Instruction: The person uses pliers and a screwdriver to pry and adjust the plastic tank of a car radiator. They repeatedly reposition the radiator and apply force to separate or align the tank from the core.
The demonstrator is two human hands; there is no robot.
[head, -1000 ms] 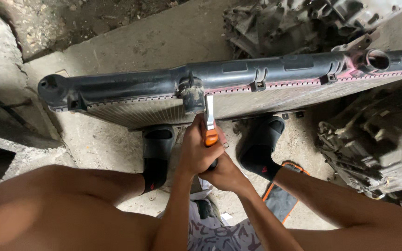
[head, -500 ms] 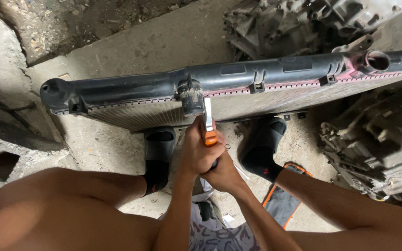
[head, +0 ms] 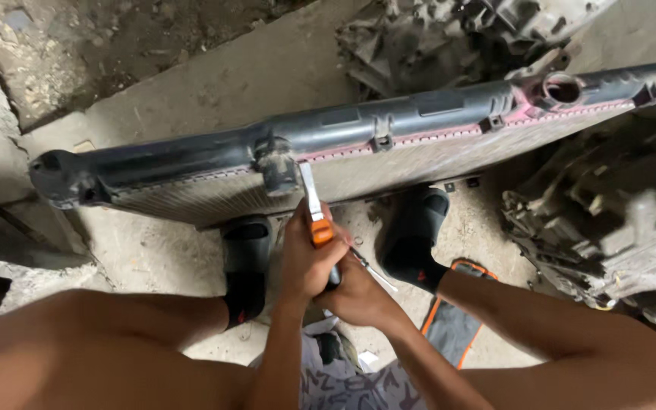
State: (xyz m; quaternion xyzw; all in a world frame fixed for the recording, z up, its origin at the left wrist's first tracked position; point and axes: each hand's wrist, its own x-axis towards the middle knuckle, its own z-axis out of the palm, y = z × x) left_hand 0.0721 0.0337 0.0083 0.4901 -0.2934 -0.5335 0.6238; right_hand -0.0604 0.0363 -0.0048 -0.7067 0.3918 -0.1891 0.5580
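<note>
1. Concrete floor [head: 191, 83], grey and dusty, carrying everything; upper left corner broken into rubble, hard to make out in detail.
2. Radiator [head: 419, 156] standing on edge across the floor from left to right, with a dark plastic tank along its top edge, a pinkish seam under the tank and a round open neck [head: 563, 89] near its right end; right tip cut off by the frame edge.
3. Engine parts [head: 609, 235], grey and greasy, heaped by the right edge of the floor; more [head: 434, 38] behind the radiator at the top, blurred and partly cut off.
4. Bare legs along the bottom edge, cut off by the frame; feet in black sandals, left one [head: 246, 258] and right one [head: 413, 235], just beside the radiator's lower edge.
5. Flat black pouch with orange trim [head: 449, 326] lying on the floor, largely hidden under the right forearm.
6. Left hand [head: 305, 262], fingers clamped around the orange handle of a screwdriver [head: 314, 212], its metal blade pointing up and touching the radiator at a bracket on the tank.
7. Right hand [head: 358, 292] pressed against the left from below, fingers wrapped on the same handle; a thin metal tool [head: 373, 272] sticking out between the hands, its grip hidden.
</note>
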